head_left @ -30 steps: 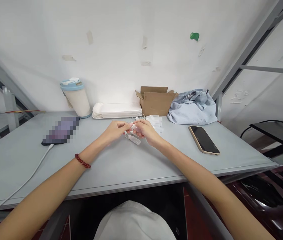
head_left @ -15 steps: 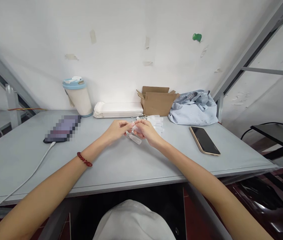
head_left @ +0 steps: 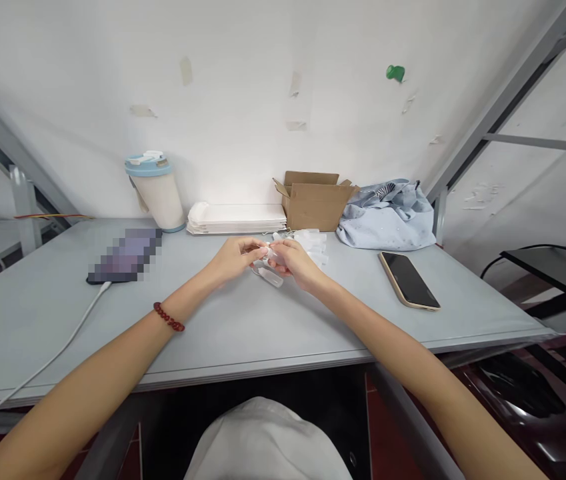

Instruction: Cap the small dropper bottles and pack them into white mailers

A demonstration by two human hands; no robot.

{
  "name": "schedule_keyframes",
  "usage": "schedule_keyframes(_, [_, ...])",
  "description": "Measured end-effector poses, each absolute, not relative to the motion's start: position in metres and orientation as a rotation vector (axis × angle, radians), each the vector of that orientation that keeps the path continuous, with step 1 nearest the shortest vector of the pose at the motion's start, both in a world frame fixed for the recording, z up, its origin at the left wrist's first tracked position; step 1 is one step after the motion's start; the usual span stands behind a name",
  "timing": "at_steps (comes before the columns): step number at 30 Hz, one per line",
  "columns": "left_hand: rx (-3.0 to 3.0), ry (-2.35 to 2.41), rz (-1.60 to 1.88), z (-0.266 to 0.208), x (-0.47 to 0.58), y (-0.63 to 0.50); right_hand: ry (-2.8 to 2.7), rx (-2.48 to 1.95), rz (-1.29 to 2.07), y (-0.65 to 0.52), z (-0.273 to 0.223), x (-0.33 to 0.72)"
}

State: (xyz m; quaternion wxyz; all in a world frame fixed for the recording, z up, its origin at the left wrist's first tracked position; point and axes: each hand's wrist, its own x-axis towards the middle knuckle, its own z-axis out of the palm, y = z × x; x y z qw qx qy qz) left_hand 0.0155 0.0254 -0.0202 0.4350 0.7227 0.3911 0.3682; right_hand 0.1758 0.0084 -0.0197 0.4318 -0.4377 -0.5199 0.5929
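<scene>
Over the middle of the table, my left hand (head_left: 237, 257) and my right hand (head_left: 299, 262) meet at the fingertips. Between them is a small translucent plastic bottle (head_left: 273, 256), mostly covered by my fingers. My right hand wraps its body, while the left thumb and fingers pinch its end. Just below the fingers, another small translucent bottle (head_left: 270, 276) lies on its side on the grey table (head_left: 243, 327). Several similar translucent bottles (head_left: 317, 240) lie in a pile behind my right hand.
Along the wall stand a tilted cream tumbler (head_left: 159, 193) with a blue lid, a stack of white boxes (head_left: 237, 219), an open cardboard box (head_left: 317, 205) and a light-blue cloth (head_left: 387, 220). A phone (head_left: 409, 280) lies right; a blurred, cabled device (head_left: 125, 257) lies left.
My fingertips have shifted slightly around the small bottle, and a little more of it shows between the hands. Objects on the table stay where they were.
</scene>
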Motion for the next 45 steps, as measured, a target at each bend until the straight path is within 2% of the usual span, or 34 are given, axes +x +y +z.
schedule_keyframes(7, [1.454, 1.184, 1.017, -0.015, 0.013, 0.026, -1.546, -1.182, 1.047, 0.012, -0.030, 0.176])
schedule_keyframes(11, [1.362, 1.059, 0.999, -0.013, 0.009, 0.027, -1.696, -1.131, 0.720, 0.011, -0.033, 0.176])
schedule_keyframes(15, [1.343, 0.997, 0.973, -0.012, 0.009, 0.027, -1.713, -1.080, 0.621, 0.008, -0.032, 0.174])
schedule_keyframes(31, [1.488, 1.015, 1.031, -0.016, 0.008, 0.029, -1.740, -1.061, 0.634, 0.008, -0.032, 0.177])
schedule_keyframes(36, [1.668, 1.009, 1.071, -0.012, 0.007, 0.027, -1.631, -1.066, 0.806, 0.010, -0.034, 0.176])
schedule_keyframes(40, [1.789, 1.059, 1.054, -0.009, 0.008, 0.023, -1.460, -1.019, 1.074, 0.013, -0.034, 0.174])
schedule_keyframes(45, [1.694, 1.109, 1.026, -0.014, 0.011, 0.026, -1.353, -1.003, 1.240, 0.012, -0.029, 0.173])
